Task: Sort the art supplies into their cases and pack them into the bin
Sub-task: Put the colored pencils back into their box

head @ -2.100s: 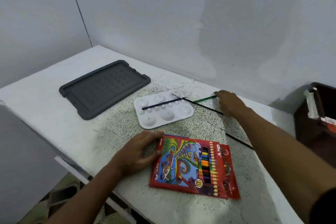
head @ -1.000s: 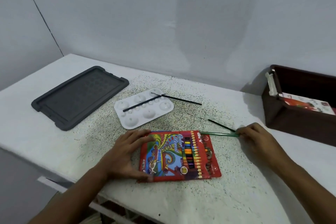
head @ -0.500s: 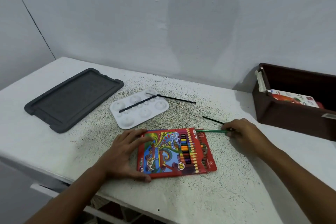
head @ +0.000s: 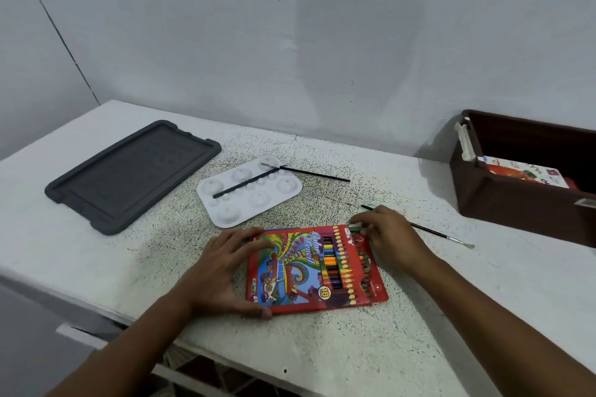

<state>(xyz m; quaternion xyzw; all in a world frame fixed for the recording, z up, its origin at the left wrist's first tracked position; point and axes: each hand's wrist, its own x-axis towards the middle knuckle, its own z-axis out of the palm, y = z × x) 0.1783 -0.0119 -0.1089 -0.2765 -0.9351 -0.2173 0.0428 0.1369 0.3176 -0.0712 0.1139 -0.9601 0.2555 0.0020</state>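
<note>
A red colour-pencil box (head: 314,269) lies flat near the table's front edge. My left hand (head: 225,271) grips its left side, thumb at the near corner and fingers at the far corner. My right hand (head: 385,237) pinches a green pencil (head: 356,229) at the box's far right corner; only its end shows. A thin paintbrush (head: 429,230) lies behind my right hand. Two dark brushes (head: 245,184) (head: 317,173) rest across a white paint palette (head: 250,195). The brown bin (head: 516,203) stands at the right with a printed case (head: 524,176) inside.
A dark grey rubber tray (head: 132,174) lies at the back left. The speckled white table (head: 322,348) meets a grey wall behind and drops off along its front and left edges.
My right hand carried the green pencil from beside the palette to the box's far right corner. Most of the pencil's length is no longer visible. My left hand stayed on the box.
</note>
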